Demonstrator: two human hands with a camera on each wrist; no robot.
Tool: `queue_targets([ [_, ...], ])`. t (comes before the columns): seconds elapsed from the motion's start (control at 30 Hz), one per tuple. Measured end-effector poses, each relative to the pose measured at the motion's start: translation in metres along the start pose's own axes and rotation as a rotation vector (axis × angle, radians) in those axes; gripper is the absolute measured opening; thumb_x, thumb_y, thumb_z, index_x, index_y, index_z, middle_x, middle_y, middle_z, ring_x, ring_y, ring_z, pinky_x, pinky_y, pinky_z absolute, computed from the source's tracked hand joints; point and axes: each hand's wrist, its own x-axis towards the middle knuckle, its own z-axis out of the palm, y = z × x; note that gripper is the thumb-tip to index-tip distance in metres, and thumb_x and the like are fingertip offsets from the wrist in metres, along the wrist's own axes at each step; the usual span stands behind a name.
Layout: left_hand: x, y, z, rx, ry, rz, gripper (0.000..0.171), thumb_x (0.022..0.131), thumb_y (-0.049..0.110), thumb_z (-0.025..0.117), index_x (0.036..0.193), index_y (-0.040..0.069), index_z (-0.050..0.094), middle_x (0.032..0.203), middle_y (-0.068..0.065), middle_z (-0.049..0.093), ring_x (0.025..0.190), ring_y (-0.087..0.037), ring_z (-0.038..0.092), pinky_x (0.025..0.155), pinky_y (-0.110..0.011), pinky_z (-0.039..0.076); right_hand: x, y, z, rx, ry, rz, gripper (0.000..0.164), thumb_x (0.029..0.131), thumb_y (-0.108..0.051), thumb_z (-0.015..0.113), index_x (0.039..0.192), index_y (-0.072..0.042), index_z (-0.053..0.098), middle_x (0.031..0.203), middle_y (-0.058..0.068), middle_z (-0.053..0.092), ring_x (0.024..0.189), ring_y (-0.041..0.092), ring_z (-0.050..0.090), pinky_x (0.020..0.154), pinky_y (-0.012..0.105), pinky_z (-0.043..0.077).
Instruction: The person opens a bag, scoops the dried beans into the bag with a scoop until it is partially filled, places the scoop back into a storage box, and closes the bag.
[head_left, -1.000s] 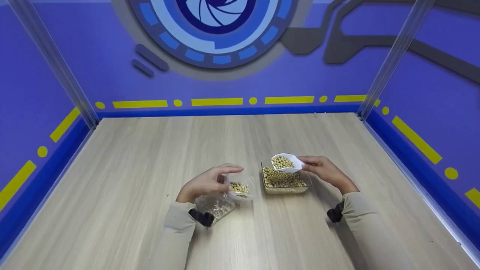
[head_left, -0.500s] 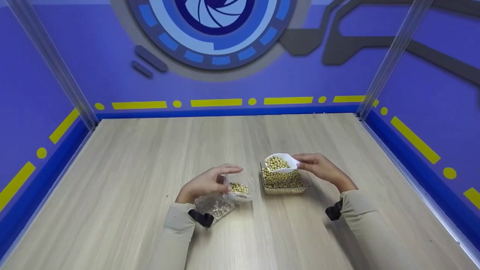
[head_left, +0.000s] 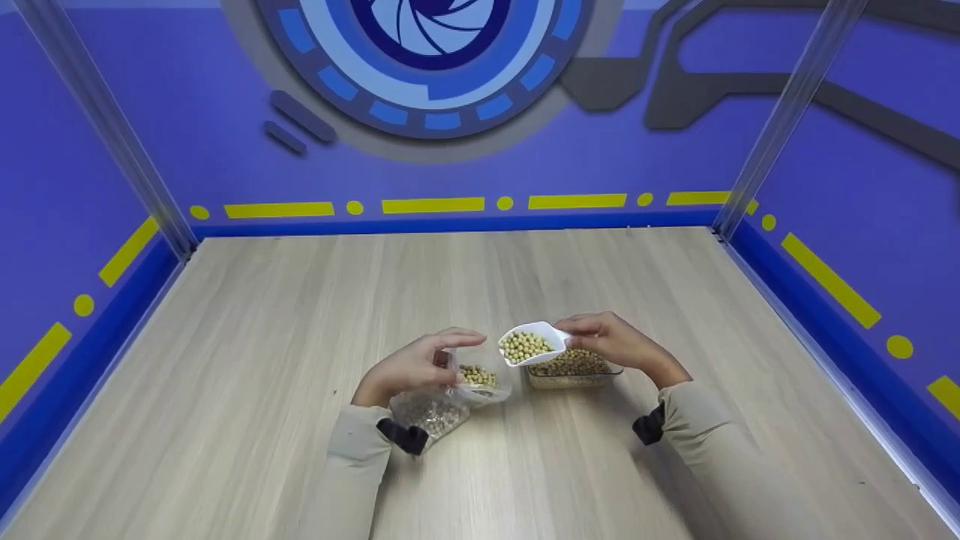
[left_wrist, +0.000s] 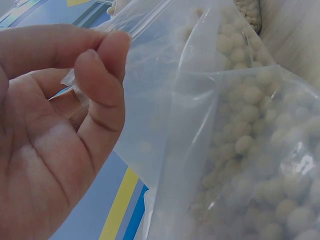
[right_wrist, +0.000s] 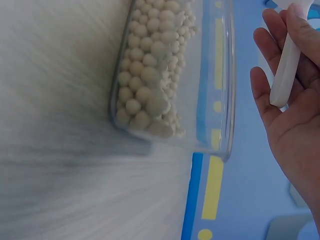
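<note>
A clear plastic bag [head_left: 439, 416] partly filled with soybeans lies on the table, its mouth facing right. My left hand [head_left: 412, 367] pinches the bag's edge between thumb and finger, as the left wrist view also shows. In my right hand [head_left: 619, 345] is a white scoop [head_left: 561, 341], gripped by its handle [right_wrist: 287, 72] and heaped with soybeans [head_left: 526, 346]. The scoop is raised just right of the bag's mouth, over the left edge of a clear rectangular container [head_left: 574, 381]. Soybeans [right_wrist: 147, 65] lie in that container; the scoop and right hand cover its back part in the head view.
The pale wooden table [head_left: 300, 300] spreads around the bag and container. Blue-purple panels [head_left: 450, 180] with yellow marks stand behind it and at both sides. Clear corner posts [head_left: 780, 120] rise at the back. Each sleeve carries a black wrist strap [head_left: 405, 435].
My right hand has moved the loaded scoop left and a little nearer, from above the container to beside the bag's mouth. The left hand and bag have stayed almost in place.
</note>
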Motion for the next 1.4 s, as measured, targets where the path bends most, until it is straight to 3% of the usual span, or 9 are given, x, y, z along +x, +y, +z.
queue_targets([
  [0.23, 0.0, 0.0, 0.001, -0.03, 0.007, -0.024, 0.062, 0.085, -0.009, 0.054, 0.144, 0.006, 0.044, 0.152, -0.015, 0.033, 0.063, -0.004, 0.052, 0.059, -0.025, 0.049, 0.006, -0.006, 0.01, -0.021, -0.031, -0.016, 0.031, 0.093, -0.01, 0.06, 0.122, 0.0, 0.065, 0.123, 0.019, 0.064, 0.111, 0.03, 0.06, 0.083, 0.018, 0.049],
  [0.47, 0.001, -0.001, 0.0, -0.011, 0.006, -0.015, 0.062, 0.084, -0.008, 0.057, 0.143, 0.005, 0.045, 0.151, -0.016, 0.035, 0.062, -0.002, 0.05, 0.057, -0.024, 0.049, 0.009, -0.011, 0.015, -0.097, -0.037, -0.036, 0.031, 0.091, -0.01, 0.062, 0.121, -0.002, 0.067, 0.119, 0.016, 0.067, 0.11, 0.03, 0.062, 0.088, 0.031, 0.052],
  [0.87, 0.001, 0.001, 0.001, -0.007, -0.001, -0.016, 0.063, 0.083, -0.01, 0.056, 0.143, 0.004, 0.044, 0.151, -0.016, 0.035, 0.063, -0.001, 0.049, 0.059, -0.027, 0.051, 0.009, -0.018, 0.014, -0.197, -0.033, -0.058, 0.029, 0.09, -0.009, 0.064, 0.118, -0.003, 0.069, 0.114, 0.014, 0.069, 0.105, 0.028, 0.065, 0.086, 0.04, 0.054],
  [1.17, -0.001, 0.002, 0.001, 0.016, 0.01, -0.018, 0.061, 0.084, -0.008, 0.056, 0.143, 0.006, 0.045, 0.15, -0.014, 0.037, 0.064, -0.002, 0.043, 0.059, -0.018, 0.044, 0.01, -0.024, 0.011, -0.22, -0.045, -0.069, 0.029, 0.088, -0.008, 0.065, 0.115, 0.0, 0.069, 0.113, 0.016, 0.069, 0.104, 0.03, 0.065, 0.086, 0.043, 0.054],
  [1.4, 0.0, 0.001, 0.001, 0.009, 0.007, -0.019, 0.062, 0.084, -0.009, 0.056, 0.143, 0.002, 0.043, 0.151, -0.015, 0.036, 0.064, -0.002, 0.045, 0.059, -0.021, 0.045, 0.011, -0.025, 0.01, -0.246, -0.051, -0.099, 0.028, 0.088, -0.007, 0.066, 0.114, 0.0, 0.069, 0.112, 0.016, 0.07, 0.105, 0.031, 0.065, 0.086, 0.044, 0.054],
])
